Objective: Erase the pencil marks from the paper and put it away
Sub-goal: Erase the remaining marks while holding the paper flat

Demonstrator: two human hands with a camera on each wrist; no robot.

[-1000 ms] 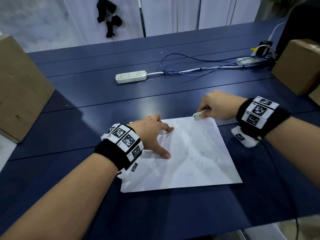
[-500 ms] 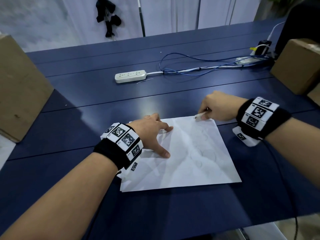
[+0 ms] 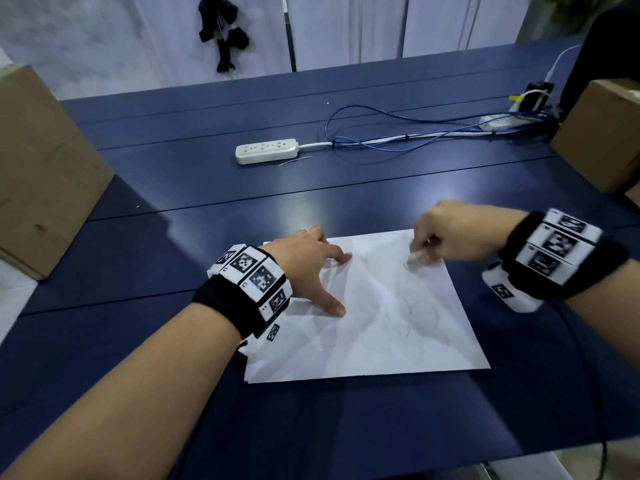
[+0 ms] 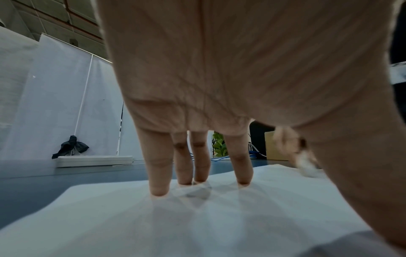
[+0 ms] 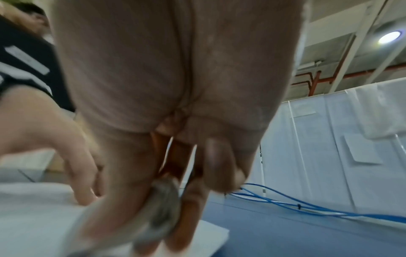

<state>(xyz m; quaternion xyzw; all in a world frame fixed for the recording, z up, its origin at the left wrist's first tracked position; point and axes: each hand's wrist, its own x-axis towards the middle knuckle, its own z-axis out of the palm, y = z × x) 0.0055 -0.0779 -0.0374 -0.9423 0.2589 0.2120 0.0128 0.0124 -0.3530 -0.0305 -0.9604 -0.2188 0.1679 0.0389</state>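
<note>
Paper (image 3: 363,327): a white rectangular sheet lying flat on the worktop (image 3: 346,427), under both hands; its long axis runs from the left hand across to the right hand, slightly skewed, the right corners swung nearer the person.
Paper surface: matt and thin, faintly creased, with pale grey pencil loops and lines just nearer than the right hand; the marks are dim and their drawing cannot be made out.
Eraser (image 3: 414,260): a small whitish block, grey and smudged at its tip in the right wrist view, its tip on the sheet near the far right corner; blurred, so its exact shape is unclear.
Right hand (image 3: 457,233): fingers curled, pinching the eraser between thumb and fingertips, held just above the paper's far right part.
Left hand (image 3: 308,268): fingers straight and spread, fingertips (image 4: 158,190) and thumb pressing down on the sheet's far left part.
Wrists: each carries a black band with white blocks of black square patterns.
Worktop: dark blue, smooth, slightly glossy, crossed by long seams.
Power strip (image 3: 266,151): white, oblong, well beyond both hands, its long axis lying left to right.
Cables (image 3: 398,133): thin blue and white, looping beyond the right hand.
Cardboard boxes: a brown one (image 3: 41,168) far left of the left hand, another (image 3: 602,133) far right, beyond the right hand.
</note>
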